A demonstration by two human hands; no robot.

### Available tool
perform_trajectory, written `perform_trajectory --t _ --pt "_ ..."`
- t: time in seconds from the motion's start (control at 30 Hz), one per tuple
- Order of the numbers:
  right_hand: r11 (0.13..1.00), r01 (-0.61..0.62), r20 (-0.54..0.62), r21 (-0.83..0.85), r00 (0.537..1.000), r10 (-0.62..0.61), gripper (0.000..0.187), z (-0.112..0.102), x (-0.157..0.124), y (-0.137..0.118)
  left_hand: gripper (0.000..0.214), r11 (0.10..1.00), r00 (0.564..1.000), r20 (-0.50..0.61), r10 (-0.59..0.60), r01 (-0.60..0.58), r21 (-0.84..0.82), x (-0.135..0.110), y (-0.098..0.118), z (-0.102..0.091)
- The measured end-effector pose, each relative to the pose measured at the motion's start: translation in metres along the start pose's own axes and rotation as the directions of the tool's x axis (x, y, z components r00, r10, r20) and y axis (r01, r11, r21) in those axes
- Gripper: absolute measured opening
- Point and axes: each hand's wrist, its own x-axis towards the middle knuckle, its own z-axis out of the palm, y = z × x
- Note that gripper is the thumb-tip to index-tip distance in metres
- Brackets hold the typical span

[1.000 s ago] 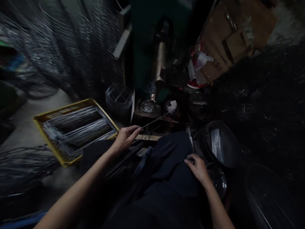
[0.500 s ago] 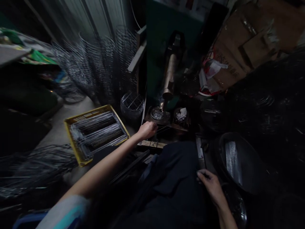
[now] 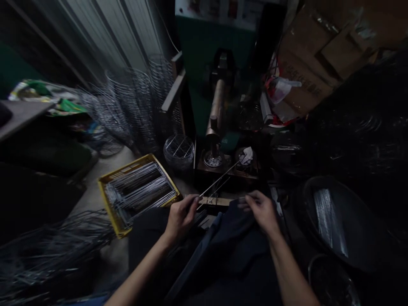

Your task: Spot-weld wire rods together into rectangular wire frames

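Note:
My left hand [image 3: 182, 216] is closed in a pinch on a thin bent metal wire [image 3: 219, 177], which slants up and to the right from my fingertips with two roughly parallel legs. Across from it, above my dark-clothed lap [image 3: 242, 238], my right hand [image 3: 260, 209] is also pinched, its thumb and fingertips together. Something small may be between them, but it is too dark to make out. Beyond the wire stands a machine with a coppery cylindrical arm [image 3: 217, 102]. Below that arm sits a round dish of small shiny metal bits [image 3: 213, 160].
A yellow crate [image 3: 106, 206] of wire pieces lies at left, with stacked round wire racks [image 3: 127, 97] behind. Crumpled white paper [image 3: 246, 156] rests beside the dish. A black tub [image 3: 306, 221] holding metal rods [image 3: 330, 221] stands at right, below cardboard boxes [image 3: 306, 80].
My left hand has come back from beside the dish toward my lap, now with the bent wire in it. My right hand has risen and moved left, nearer to my left hand.

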Motion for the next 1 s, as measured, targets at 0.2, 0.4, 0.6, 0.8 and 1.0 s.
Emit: perform_trajectory --t 0.2,0.4,0.6,0.8,1.0 --pt "0.924 -0.051 0.009 0.378 0.999 0.051 0.041 0.114 0.04 0.003 0.022 0.997 0.992 -0.113 -0.053 0.047 -0.058 -0.02 0.002 0.0" --pt "0.894 -0.008 -0.048 0.447 0.998 0.033 0.034 0.143 0.036 -0.01 0.019 0.998 0.978 -0.206 -0.012 0.001 -0.055 -0.02 -0.003 -0.002" --pt "0.879 -0.005 -0.032 0.476 0.999 0.023 0.032 0.151 0.039 -0.015 0.018 0.997 0.964 -0.261 0.041 -0.056 -0.05 -0.016 -0.009 0.0" --pt "0.86 0.006 -0.05 0.511 0.999 0.022 0.032 0.15 0.044 -0.019 0.017 0.997 0.955 -0.292 0.058 -0.07 -0.032 -0.008 -0.006 0.006" --pt "0.859 0.024 -0.052 0.512 0.999 0.003 0.031 0.147 0.045 -0.023 0.018 0.994 0.943 -0.316 0.1 -0.107 -0.007 -0.002 -0.001 0.008"
